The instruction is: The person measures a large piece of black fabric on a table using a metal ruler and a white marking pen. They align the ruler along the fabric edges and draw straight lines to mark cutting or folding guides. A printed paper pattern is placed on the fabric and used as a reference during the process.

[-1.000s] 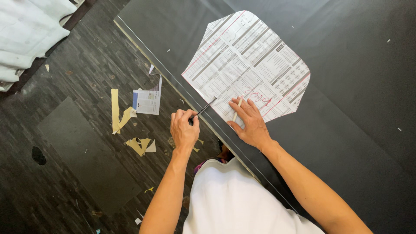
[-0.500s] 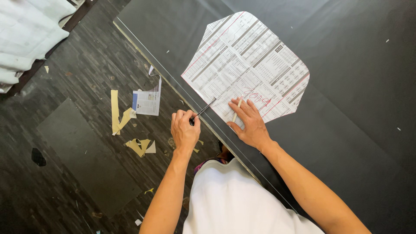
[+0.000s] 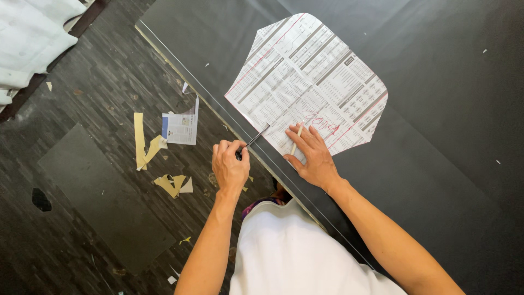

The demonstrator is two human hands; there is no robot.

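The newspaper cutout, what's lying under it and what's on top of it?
Under the newspaper cutout lies a black sheet; the part beneath the paper is covered. On top, the right hand presses flat with a pale stick between its fingers.

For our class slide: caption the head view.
Left hand grips dark tool beside newsprint pattern, pinned by right hand.

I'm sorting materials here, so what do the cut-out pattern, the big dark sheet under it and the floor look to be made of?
Pattern: newsprint, matte, covered in printed columns. Dark sheet: probably matte black fabric or paper, with a faint crease; the look leaves it open. Floor: dark wood-look strips, whether wood or laminate is unclear.
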